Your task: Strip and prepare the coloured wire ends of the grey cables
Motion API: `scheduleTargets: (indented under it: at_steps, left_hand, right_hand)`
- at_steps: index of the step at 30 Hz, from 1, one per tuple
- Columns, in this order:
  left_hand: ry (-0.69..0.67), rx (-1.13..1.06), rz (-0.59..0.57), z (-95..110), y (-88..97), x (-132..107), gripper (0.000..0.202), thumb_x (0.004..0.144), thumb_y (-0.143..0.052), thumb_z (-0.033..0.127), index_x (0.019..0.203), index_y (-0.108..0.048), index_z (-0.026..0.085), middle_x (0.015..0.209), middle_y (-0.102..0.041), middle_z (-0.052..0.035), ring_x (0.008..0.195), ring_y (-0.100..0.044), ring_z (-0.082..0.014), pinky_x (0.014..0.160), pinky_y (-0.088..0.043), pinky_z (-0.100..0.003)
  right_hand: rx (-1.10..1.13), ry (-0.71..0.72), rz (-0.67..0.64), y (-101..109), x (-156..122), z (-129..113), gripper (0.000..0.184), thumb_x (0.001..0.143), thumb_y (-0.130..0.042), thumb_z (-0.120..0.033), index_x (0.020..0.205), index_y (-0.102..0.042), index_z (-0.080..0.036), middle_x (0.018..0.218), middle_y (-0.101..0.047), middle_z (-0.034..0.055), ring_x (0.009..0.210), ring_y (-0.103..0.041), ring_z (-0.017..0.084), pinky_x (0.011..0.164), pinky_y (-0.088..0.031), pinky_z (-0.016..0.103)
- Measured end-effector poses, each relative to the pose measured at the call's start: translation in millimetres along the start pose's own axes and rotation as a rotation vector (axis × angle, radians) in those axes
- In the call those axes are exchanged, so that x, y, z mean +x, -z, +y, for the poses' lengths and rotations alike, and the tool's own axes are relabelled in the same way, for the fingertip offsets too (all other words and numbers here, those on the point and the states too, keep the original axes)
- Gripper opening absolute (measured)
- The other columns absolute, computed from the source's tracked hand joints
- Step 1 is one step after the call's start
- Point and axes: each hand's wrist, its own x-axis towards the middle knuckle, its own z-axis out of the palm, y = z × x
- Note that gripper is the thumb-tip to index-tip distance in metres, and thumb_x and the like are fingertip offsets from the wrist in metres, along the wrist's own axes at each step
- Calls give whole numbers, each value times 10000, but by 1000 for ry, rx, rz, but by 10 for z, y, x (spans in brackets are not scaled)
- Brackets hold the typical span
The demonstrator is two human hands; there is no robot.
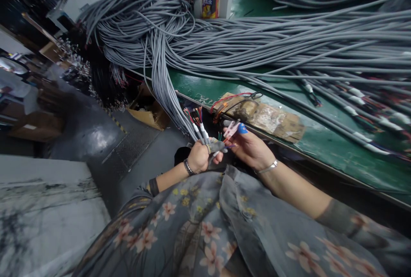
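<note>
My left hand [199,157] is closed around a few grey cables, whose white-wrapped ends [203,131] stand up above the fist. Thin coloured wires [199,115] fan out from those ends. Grey covers wrap some of its fingers, and one cable end with green, orange and purple wires points toward the other hand. My right hand [252,148] is beside it, thumb and finger pressed together near these wires. Blue covers the thumb tip, and a pale pink patterned piece [231,129] shows at the fingers. What exactly the right fingers pinch is too small to make out.
A large bundle of grey cables [141,16] is heaped on the green table [349,148] and hangs over its edge. A taped cardboard piece [272,120] lies at the near edge. Below stands an open carton [146,116]; a white surface [48,208] is at left.
</note>
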Motion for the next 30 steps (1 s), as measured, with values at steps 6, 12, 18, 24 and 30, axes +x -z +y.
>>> scheduleTargets:
  at_steps: [6,12,18,24,30]
  left_hand:
    - [-3,-7,3,-14,13,5,485,527,-760,559,537,-479,164,392,-485,25,338,-411,-70,351,-275,-204]
    - [23,25,-9,-23,21,17,476,561,-750,554,548,-487,158,391,-487,24,330,-404,-70,351,-269,-203]
    - [18,53,3,6,-6,-18,508,551,-748,591,535,-481,159,384,-481,25,332,-408,-68,350,-276,-202]
    - [-45,141,-21,-25,39,-96,497,601,-722,600,530,-527,148,428,-531,4,371,-447,-71,390,-338,-203]
    - [-64,255,-38,-67,92,-149,501,632,-696,619,547,-579,140,478,-583,-19,396,-475,-75,421,-378,-204]
  right_hand:
    - [25,-10,7,-6,8,5,262,658,-789,-473,765,-689,-255,782,-698,-7,688,-613,149,589,-499,269]
    - [14,-6,-8,14,17,20,289,669,-776,-499,821,-695,-267,806,-710,-15,700,-620,135,605,-508,257]
    - [-29,-7,-26,3,-3,10,300,718,-714,-536,801,-675,-250,792,-696,5,701,-618,154,603,-493,274]
    - [12,-63,-105,23,-85,-38,407,629,-744,-609,638,-603,-227,794,-693,10,672,-615,140,593,-491,263]
    - [-192,-158,-182,75,-240,-19,487,540,-799,-603,758,-671,-187,761,-669,35,597,-570,122,537,-489,259]
